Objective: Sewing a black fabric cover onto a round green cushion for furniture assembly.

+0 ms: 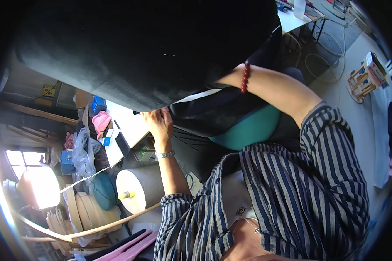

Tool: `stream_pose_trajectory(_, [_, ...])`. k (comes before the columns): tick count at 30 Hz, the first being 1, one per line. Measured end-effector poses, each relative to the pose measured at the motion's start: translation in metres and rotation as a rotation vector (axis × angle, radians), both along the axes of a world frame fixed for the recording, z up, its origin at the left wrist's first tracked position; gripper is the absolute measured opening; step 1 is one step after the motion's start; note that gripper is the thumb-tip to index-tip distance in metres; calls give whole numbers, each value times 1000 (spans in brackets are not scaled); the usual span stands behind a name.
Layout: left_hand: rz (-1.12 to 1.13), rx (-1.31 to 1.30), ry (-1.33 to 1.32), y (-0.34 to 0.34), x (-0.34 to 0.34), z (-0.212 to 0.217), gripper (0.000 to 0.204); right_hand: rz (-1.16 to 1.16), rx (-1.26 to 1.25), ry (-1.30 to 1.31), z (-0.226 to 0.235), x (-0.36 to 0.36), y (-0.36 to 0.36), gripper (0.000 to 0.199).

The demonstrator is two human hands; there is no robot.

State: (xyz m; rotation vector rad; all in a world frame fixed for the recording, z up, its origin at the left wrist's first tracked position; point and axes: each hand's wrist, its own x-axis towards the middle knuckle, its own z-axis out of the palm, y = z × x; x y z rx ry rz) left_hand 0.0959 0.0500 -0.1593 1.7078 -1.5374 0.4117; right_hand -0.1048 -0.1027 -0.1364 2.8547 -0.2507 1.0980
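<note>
A large black, smooth-covered piece (152, 56) with a rounded lower edge fills the upper part of the head view, with a few pale specks on it. At that lower edge my left hand (159, 125) is closed, its fingertips pinching the rim; what lies behind the fingertips is hidden. My right forearm (276, 85), with a red bead bracelet (245, 77) at the wrist, reaches in behind the black piece, so my right hand is out of sight. Below the opening between the arms hang dark material and a teal curved surface (250, 128).
A white table (139, 126) with pink cloth (101, 123) and blue boxes stands left. Lower left are a large pale roll (137, 189), a bright lamp (41, 189) and a curved wooden strip (113, 224). Right are a wooden stool (361, 80) and hoses on the floor.
</note>
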Motion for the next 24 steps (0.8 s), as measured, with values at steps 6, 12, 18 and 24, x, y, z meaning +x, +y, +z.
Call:
stream_pose_trajectory(6, [-27, 19, -22, 1, -2, 2, 20, -29, -112, -44, 42, 28, -27, 31])
stream_pose_trajectory(12, [-61, -8, -23, 11, -14, 13, 15, -15, -229, -101, 73, 65, -61, 30])
stream_pose_trajectory(18, [-42, 48, -8, 12, -12, 12, 16, -46, -268, -140, 93, 83, -93, 30])
stream_pose_trajectory(24, [-19, 14, -43, 11, -13, 13, 19, -101, -314, -198, 115, 85, -118, 30])
